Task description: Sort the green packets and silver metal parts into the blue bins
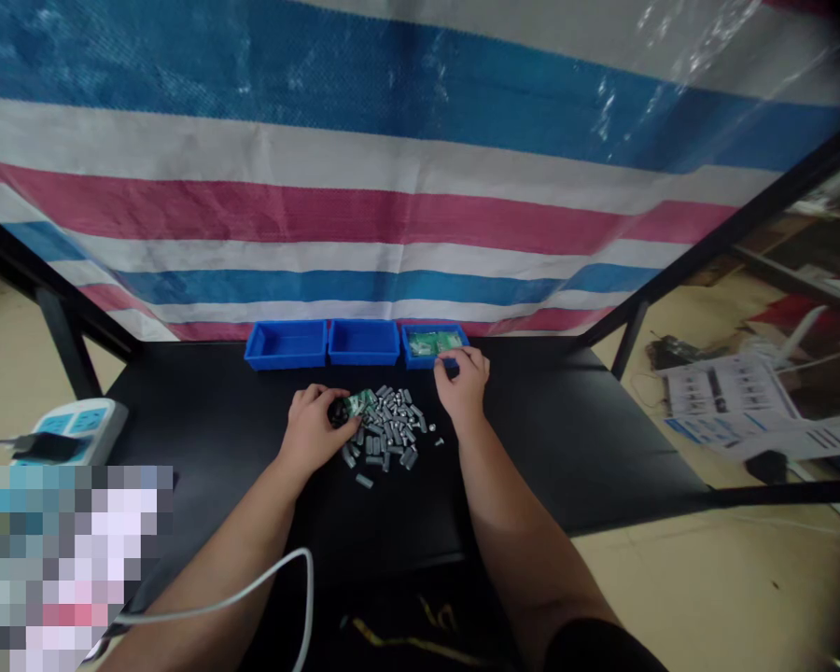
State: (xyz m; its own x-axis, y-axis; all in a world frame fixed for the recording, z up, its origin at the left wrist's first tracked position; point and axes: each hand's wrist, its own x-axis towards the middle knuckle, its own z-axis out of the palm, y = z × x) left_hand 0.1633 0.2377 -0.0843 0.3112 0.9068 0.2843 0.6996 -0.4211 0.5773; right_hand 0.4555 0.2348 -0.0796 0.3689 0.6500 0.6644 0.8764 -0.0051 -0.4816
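Note:
A pile of small grey cylindrical plugs and metal screws (392,425) lies on the black tabletop. At its left edge is my left hand (314,427), its thumb and curled fingers closed about a small clear packet with green print (361,402). My right hand (465,381) hovers by the front rim of the right blue bin (420,362). Its thumb and forefinger are bent together; what they hold, if anything, I cannot make out. Inside that bin lie several green-printed packets (430,343).
Two more blue bins, one in the middle (364,357) and one on the left (286,362), stand along the back edge before a striped sheet (392,224). A white power strip (91,431) lies at left. A white cable (252,586) crosses my left forearm.

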